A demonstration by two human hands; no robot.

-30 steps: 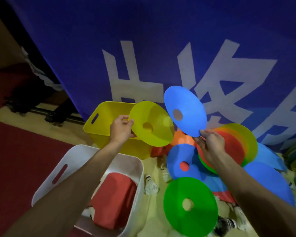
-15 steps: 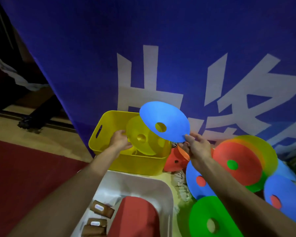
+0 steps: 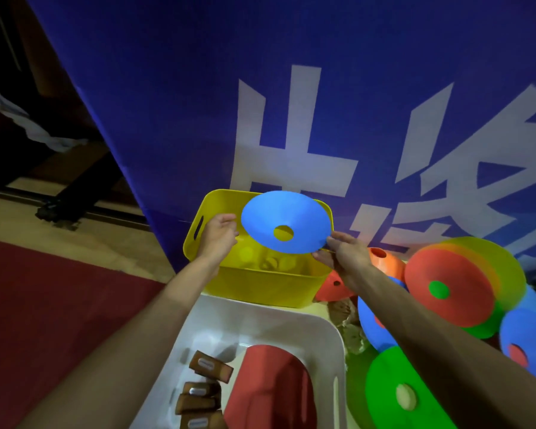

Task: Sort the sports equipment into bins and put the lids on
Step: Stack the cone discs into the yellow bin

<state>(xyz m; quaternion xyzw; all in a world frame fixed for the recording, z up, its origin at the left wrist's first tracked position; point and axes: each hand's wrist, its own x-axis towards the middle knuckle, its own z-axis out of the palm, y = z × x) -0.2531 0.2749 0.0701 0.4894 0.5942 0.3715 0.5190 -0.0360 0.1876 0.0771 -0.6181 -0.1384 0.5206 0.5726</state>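
Note:
A blue disc cone (image 3: 287,224) hovers, tilted, over the yellow bin (image 3: 260,287). My right hand (image 3: 342,253) pinches its right edge. Over the bin's left side, my left hand (image 3: 218,235) holds nothing, with relaxed fingers close to the blue disc's left edge. Yellow discs lie dimly inside the yellow bin. Nearer me, a white bin (image 3: 260,311) holds a red paddle (image 3: 270,388) and brown handles (image 3: 209,366).
On the floor to the right lie more disc cones: a red-on-yellow stack (image 3: 464,286), a green one (image 3: 406,394), blue ones (image 3: 526,345) and orange ones (image 3: 384,261). Shuttlecocks (image 3: 347,323) lie between the bins and the discs. A blue banner (image 3: 260,103) stands right behind the yellow bin.
My left hand has let the yellow disc go into the yellow bin and is now empty. My right hand has carried the blue disc leftward over the bin.

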